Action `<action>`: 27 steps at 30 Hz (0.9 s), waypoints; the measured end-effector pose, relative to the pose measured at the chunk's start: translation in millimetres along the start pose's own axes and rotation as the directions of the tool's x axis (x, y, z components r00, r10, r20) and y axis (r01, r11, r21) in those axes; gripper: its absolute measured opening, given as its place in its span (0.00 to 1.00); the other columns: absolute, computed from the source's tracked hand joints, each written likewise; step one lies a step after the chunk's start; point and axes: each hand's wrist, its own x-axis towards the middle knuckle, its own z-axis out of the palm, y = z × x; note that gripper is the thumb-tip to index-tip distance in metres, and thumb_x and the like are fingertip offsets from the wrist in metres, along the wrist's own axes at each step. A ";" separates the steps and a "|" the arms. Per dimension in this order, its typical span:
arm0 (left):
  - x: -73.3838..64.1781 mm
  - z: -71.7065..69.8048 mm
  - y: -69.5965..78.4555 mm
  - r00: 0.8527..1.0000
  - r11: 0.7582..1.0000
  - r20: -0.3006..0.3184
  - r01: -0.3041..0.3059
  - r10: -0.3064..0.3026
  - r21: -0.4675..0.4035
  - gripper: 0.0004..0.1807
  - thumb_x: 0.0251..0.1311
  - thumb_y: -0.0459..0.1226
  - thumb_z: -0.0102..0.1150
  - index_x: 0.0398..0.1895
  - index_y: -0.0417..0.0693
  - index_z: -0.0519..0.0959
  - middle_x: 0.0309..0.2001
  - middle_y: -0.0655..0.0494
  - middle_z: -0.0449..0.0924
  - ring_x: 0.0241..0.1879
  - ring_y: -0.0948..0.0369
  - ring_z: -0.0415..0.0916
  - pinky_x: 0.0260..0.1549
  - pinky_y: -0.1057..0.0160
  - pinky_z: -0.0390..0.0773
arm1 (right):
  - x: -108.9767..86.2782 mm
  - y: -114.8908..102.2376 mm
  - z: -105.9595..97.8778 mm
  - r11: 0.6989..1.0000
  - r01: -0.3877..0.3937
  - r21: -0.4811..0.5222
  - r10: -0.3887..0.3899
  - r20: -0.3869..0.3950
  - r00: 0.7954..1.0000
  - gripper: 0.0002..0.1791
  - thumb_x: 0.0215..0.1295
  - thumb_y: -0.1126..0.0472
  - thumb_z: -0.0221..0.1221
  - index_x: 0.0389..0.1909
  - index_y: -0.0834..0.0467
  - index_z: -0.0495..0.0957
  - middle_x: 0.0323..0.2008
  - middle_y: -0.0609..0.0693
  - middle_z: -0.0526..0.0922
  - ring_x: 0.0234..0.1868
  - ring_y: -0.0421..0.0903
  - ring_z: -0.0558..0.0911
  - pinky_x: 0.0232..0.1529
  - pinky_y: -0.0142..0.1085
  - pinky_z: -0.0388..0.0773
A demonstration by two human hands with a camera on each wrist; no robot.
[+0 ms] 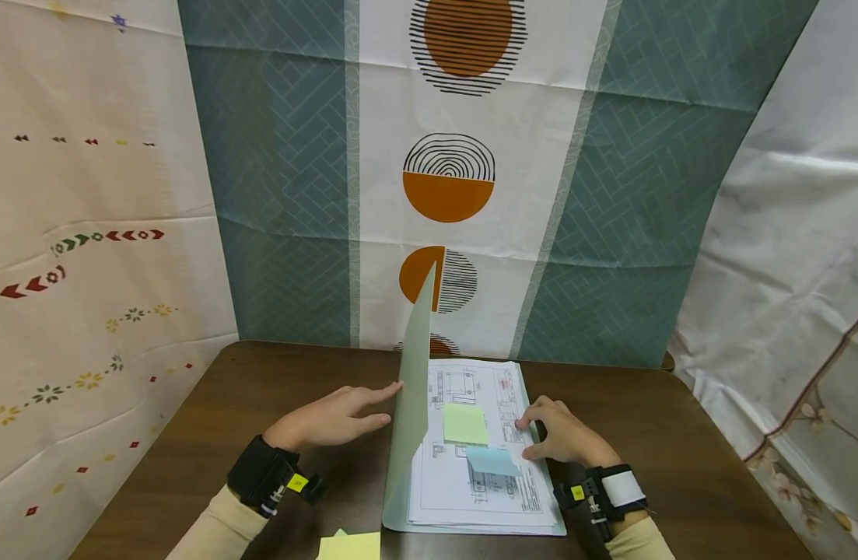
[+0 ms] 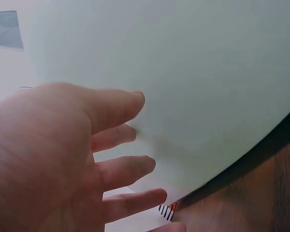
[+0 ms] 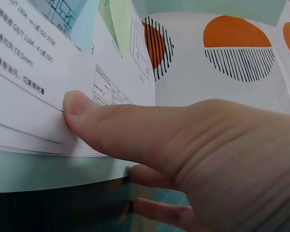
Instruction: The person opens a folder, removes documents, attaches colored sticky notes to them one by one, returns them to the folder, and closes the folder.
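Note:
A pale green folder (image 1: 409, 435) stands partly open on the table, its cover raised nearly upright. Against the outer side of this cover, my left hand (image 1: 330, 420) touches with an extended index finger, thumb apart. Up close, the left wrist view has the left hand (image 2: 63, 145) with spread fingers before the pale cover (image 2: 208, 87). Printed drawing sheets (image 1: 502, 389) lie in the folder, bearing a green sticky note (image 1: 465, 424) and a blue sticky note (image 1: 493, 461). My right hand (image 1: 565, 434) rests on the sheets' right edge, thumb (image 3: 79, 106) pressing the paper.
Yellow sticky notes (image 1: 349, 547) lie at the table's front edge, left of the folder. The brown wooden table (image 1: 653, 435) extends to both sides. Patterned cloths (image 1: 281, 194) hang behind and beside it.

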 end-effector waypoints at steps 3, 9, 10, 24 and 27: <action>-0.7 -0.6 -0.7 1.000 1.000 -0.009 -0.015 0.015 0.027 0.36 0.88 0.45 0.54 0.90 0.40 0.60 0.89 0.39 0.61 0.87 0.37 0.64 0.81 0.31 0.67 | 1.3 -2.4 3.4 1.000 0.011 -0.002 -0.011 -0.009 1.000 0.24 0.56 0.63 0.85 0.55 0.58 0.92 0.62 0.56 0.83 0.65 0.61 0.75 0.63 0.60 0.81; -2.5 -1.6 0.7 1.000 0.997 -0.022 -0.017 0.019 0.081 0.35 0.87 0.44 0.56 0.89 0.43 0.63 0.88 0.37 0.61 0.86 0.33 0.65 0.80 0.27 0.67 | 3.9 -8.7 12.3 0.999 0.054 0.000 -0.054 -0.022 0.998 0.24 0.58 0.62 0.84 0.56 0.59 0.92 0.64 0.59 0.85 0.67 0.64 0.75 0.65 0.64 0.81; -2.8 -1.6 0.9 1.000 0.996 -0.022 -0.016 0.018 0.084 0.35 0.86 0.44 0.57 0.89 0.44 0.64 0.88 0.37 0.61 0.86 0.33 0.64 0.80 0.27 0.67 | 4.3 -10.1 13.6 0.998 0.061 -0.001 -0.061 -0.023 0.998 0.23 0.59 0.62 0.84 0.56 0.59 0.92 0.65 0.60 0.85 0.68 0.65 0.75 0.65 0.64 0.81; -2.4 -5.0 -5.6 1.000 0.989 -0.028 -0.009 0.013 0.150 0.39 0.79 0.41 0.68 0.88 0.44 0.66 0.86 0.32 0.64 0.83 0.30 0.67 0.77 0.28 0.72 | 7.3 -22.3 17.7 0.979 0.204 -0.018 -0.204 0.012 0.979 0.22 0.70 0.57 0.76 0.61 0.61 0.90 0.72 0.68 0.83 0.72 0.73 0.77 0.66 0.70 0.81; -2.7 -3.8 -6.5 1.000 0.988 -0.026 -0.010 0.014 0.156 0.40 0.78 0.40 0.70 0.88 0.44 0.66 0.86 0.32 0.64 0.83 0.30 0.67 0.76 0.28 0.72 | 8.8 -20.2 15.2 0.975 0.221 0.005 -0.221 0.026 0.975 0.25 0.75 0.57 0.73 0.66 0.67 0.86 0.71 0.68 0.85 0.73 0.72 0.79 0.69 0.68 0.81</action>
